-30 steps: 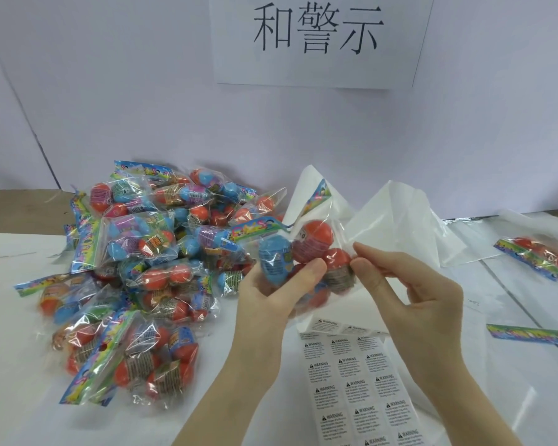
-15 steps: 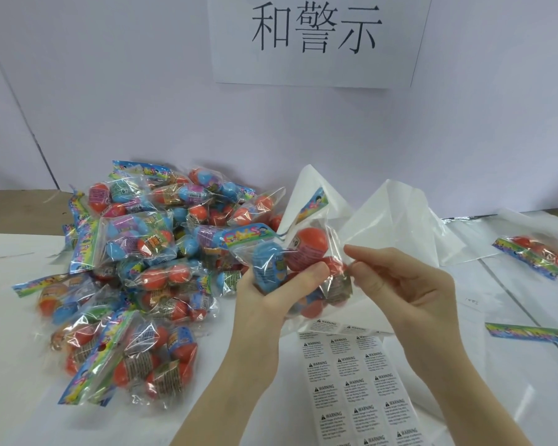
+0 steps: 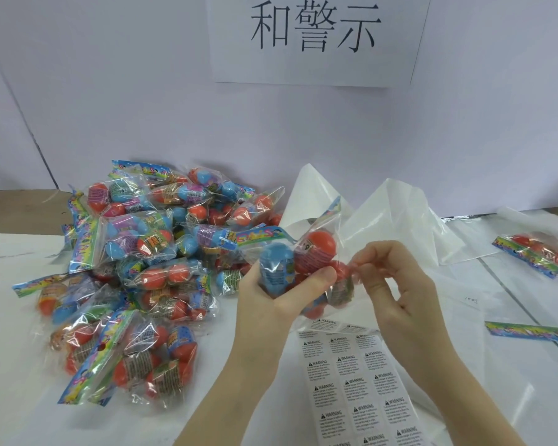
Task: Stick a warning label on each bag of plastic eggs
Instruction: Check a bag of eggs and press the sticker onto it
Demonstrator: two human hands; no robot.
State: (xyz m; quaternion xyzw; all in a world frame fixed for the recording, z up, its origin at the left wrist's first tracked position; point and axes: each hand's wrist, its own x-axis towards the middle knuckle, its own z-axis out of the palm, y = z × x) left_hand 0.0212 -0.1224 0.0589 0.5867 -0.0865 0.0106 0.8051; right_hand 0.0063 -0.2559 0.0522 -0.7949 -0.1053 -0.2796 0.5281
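The left hand [image 3: 281, 284] grips a clear bag of eggs [image 3: 298, 265] from below and behind, thumb pressed across its front, holding it up above the table [image 3: 20, 397] just over the label sheet [image 3: 355, 381]. A blue egg and several orange ones show through the plastic. The right hand [image 3: 390, 284] has closed in from the right: a second ago its fingers were stretched out at the bag's right edge, and now they are curled, fingertips pinching at the plastic beside the left thumb. Whether a small label sits under those fingertips cannot be told; the wrap is too glossy and the fingers cover the spot.

The bag has also tipped a little, its orange egg turned more toward the camera. This looks like the pressing-down stage, or a smoothing of the wrap so a label will lie flat.

To the left lies the pile of bags [image 3: 136, 262], still large, so most of the job appears to remain. One other bag [image 3: 535, 254] lies well apart at the right edge, perhaps the start of a finished set. A loose printed strip [image 3: 525, 331] lies near it.
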